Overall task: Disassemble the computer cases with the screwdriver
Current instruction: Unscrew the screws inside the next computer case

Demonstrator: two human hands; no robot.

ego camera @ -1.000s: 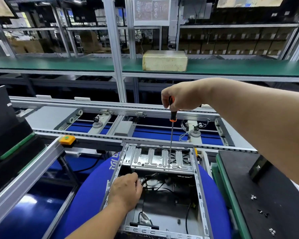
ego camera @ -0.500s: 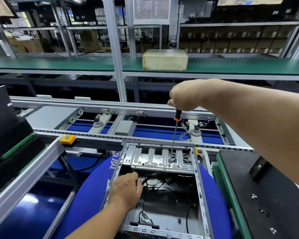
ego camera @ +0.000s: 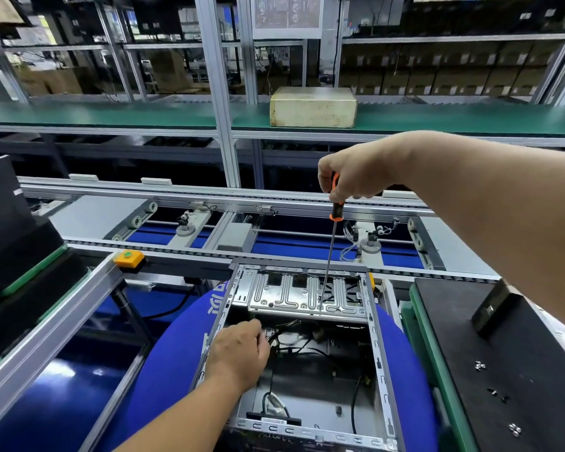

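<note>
The right hand point(ego camera: 353, 177) grips the handle of the screwdriver point(ego camera: 331, 243). Compared with half a second before, the handle has leaned a little to the left and the shaft now stands more upright, while the tip stays on the ribbed metal plate point(ego camera: 307, 296) at the far end of the computer case point(ego camera: 377, 360). This suggests a screw is being turned there. The left hand point(ego camera: 238, 353) rests, as before, on the near left wall of the case, fingers bent over the cables point(ego camera: 294, 340); whether it grips them cannot be told. Inside the case lie only loose cables. Right of the case, small screws point(ego camera: 480, 365) lie on the black tray point(ego camera: 454, 321).
</note>
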